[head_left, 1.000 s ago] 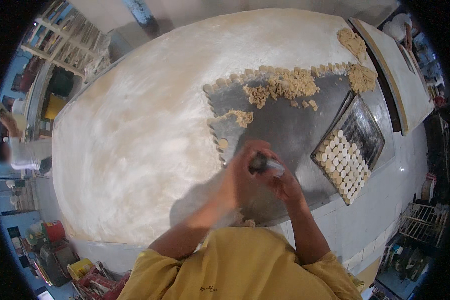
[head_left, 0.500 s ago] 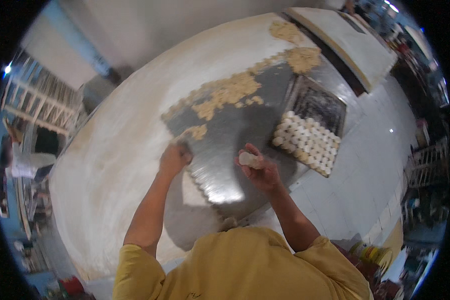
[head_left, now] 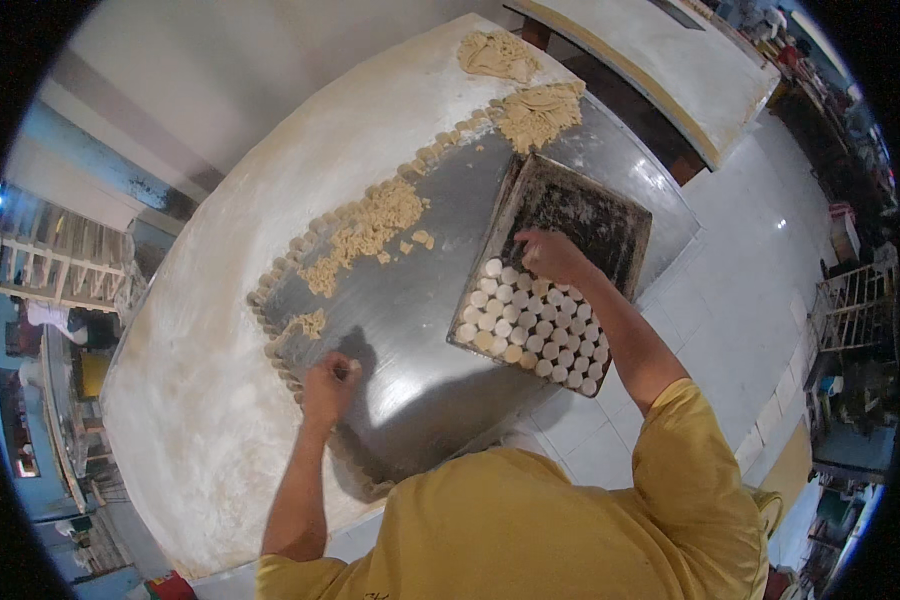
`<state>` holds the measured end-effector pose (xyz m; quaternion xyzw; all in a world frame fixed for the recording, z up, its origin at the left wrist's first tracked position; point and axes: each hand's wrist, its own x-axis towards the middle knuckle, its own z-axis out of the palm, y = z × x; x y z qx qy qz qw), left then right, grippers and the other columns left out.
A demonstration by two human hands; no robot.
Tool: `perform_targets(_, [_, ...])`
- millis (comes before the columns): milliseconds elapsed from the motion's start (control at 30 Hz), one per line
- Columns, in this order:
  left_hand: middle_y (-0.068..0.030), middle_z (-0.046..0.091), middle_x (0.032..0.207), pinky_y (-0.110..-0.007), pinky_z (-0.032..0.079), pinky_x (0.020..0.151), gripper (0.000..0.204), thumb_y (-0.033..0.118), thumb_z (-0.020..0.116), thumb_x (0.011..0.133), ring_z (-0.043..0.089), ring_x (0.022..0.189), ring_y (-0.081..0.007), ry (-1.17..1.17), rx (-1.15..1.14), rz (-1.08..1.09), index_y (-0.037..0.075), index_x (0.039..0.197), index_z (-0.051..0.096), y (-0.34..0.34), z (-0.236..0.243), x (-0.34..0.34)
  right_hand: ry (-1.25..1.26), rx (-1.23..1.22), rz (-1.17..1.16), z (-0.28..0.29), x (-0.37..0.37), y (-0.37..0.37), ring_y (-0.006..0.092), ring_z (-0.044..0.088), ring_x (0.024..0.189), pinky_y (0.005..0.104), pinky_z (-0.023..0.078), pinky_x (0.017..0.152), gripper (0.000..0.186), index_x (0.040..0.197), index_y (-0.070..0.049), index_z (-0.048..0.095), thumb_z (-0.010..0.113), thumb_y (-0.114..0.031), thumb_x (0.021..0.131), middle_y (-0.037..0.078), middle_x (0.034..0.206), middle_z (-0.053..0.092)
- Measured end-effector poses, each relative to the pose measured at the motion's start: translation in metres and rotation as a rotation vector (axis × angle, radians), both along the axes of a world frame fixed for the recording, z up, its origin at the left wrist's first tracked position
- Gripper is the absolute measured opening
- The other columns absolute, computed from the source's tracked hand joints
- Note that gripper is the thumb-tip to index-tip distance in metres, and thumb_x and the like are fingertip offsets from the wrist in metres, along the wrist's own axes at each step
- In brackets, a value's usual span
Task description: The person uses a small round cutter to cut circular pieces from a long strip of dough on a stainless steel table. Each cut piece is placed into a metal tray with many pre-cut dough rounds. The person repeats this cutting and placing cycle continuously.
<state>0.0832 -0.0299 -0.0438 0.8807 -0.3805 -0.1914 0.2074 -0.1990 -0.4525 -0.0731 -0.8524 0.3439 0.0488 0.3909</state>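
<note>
My right hand (head_left: 555, 256) reaches over a dark, worn baking tray (head_left: 595, 205), next to the top row of pale round dough pieces (head_left: 530, 318) lying in it. Its fingers are curled downward, and whatever they hold is hidden beneath them. On the left, my left hand (head_left: 328, 388) hovers over the metal sheet (head_left: 425, 345), closed in a pinch on a small pale bit that looks like dough. Crumbly dough (head_left: 375, 222) lies in clumps near the sheet's scalloped far edge, with a smaller scrap (head_left: 306, 324) nearer my left hand.
Two bigger dough heaps (head_left: 540, 115) (head_left: 497, 56) sit at the far end of the floured table (head_left: 205, 330). Beyond a dark gap stands another pale-topped table (head_left: 630, 50). White floor tiles (head_left: 740, 265) run along the right, with racks (head_left: 850, 320) farther off.
My right hand has moved from above the metal sheet, where it held pale rounds, up and right onto the tray. My left hand has shifted toward me. The whole view has turned.
</note>
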Motion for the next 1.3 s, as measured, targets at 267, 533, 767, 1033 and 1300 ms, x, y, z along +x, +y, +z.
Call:
perform_targets(267, [-0.0182,0.076,0.09,-0.04,0.058,0.079,0.024,0.015,0.086,0.088,0.077,0.085,-0.0295,0.184,-0.027,0.05,0.002,0.101,0.071,-0.052,0.031,-0.095,-0.081,-0.052,0.309,-0.03,0.009,-0.047,0.0384,0.074,0.104,0.0506,0.059,0.096,0.043,0.124,-0.003,0.075,0.073,0.0,0.082,0.017,0.112,0.078])
perform_targets(533, [-0.0149,0.073,0.087,-0.037,0.056,0.073,0.024,0.015,0.086,0.09,0.069,0.075,-0.0233,0.259,-0.081,0.083,0.0,0.101,0.071,-0.077,0.025,-0.098,0.083,-0.034,0.553,-0.005,0.041,-0.03,0.0384,0.063,0.127,0.0496,0.052,0.11,0.036,0.127,-0.006,0.074,0.07,-0.006,0.092,0.018,0.125,0.073])
perform_targets(767, [-0.01,0.07,0.081,-0.036,0.052,0.069,0.022,0.015,0.086,0.091,0.063,0.072,-0.0182,0.37,-0.084,0.123,0.002,0.1,0.071,-0.109,0.033,-0.096,-0.065,0.029,0.431,-0.002,0.045,-0.047,0.0388,0.063,0.125,0.0507,0.051,0.109,0.026,0.118,-0.004,0.072,0.07,-0.008,0.093,0.018,0.124,0.069])
perform_targets(1033, [-0.0087,0.071,0.082,-0.035,0.053,0.071,0.02,0.016,0.084,0.093,0.062,0.074,-0.0162,0.35,-0.004,0.046,0.003,0.102,0.071,-0.148,0.03,-0.088,-0.131,-0.036,0.376,-0.03,0.056,-0.026,0.0392,0.064,0.124,0.0489,0.051,0.11,0.034,0.129,-0.002,0.069,0.063,-0.001,0.096,0.019,0.125,0.068])
perform_targets(1300, [-0.0172,0.077,0.094,-0.04,0.058,0.079,0.024,0.014,0.083,0.09,0.075,0.083,-0.0286,0.369,-0.179,-0.085,0.001,0.106,0.072,-0.255,-0.013,-0.058,-0.234,0.048,0.055,-0.026,0.016,-0.032,0.036,0.073,0.106,0.0487,0.057,0.095,0.031,0.124,-0.003,0.075,0.066,-0.008,0.095,0.021,0.12,0.075])
